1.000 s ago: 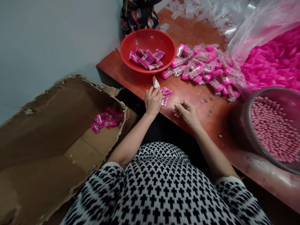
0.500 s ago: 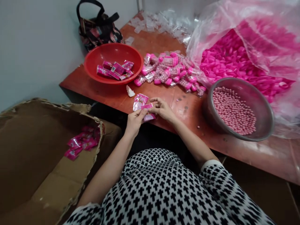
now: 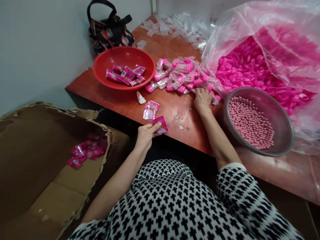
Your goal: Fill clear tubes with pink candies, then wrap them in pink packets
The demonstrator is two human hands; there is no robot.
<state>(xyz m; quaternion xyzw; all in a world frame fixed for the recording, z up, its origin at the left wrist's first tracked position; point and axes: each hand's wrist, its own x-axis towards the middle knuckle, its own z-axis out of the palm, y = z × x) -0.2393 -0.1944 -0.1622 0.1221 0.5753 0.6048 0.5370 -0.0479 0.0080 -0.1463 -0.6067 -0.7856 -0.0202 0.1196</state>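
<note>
Pinched between thumb and fingers of my left hand (image 3: 146, 135) is a small pink sachet (image 3: 161, 123), held at the table's front edge. Two more pink sachets, or a small stack of them (image 3: 151, 110), lie on the table just beyond it. My right hand (image 3: 203, 99) is at the near edge of a pile of small clear containers (image 3: 181, 78) with pink caps, filled with pink beads. Its fingers are curled down among them, and their tips are hidden, so what they grip does not show.
A red bowl (image 3: 100, 78) with several filled sachets stands left. At right are a grey bowl (image 3: 287, 140) of pink beads and a plastic bag (image 3: 210, 46) of pink parts. Clear pieces (image 3: 180, 28) and a handbag (image 3: 110, 36) are behind. A cardboard box (image 3: 62, 196) holds pink packets.
My right hand has left the sachet and moved right and forward to the pile of bead-filled containers. My left hand keeps the sachet, now a little lower.
</note>
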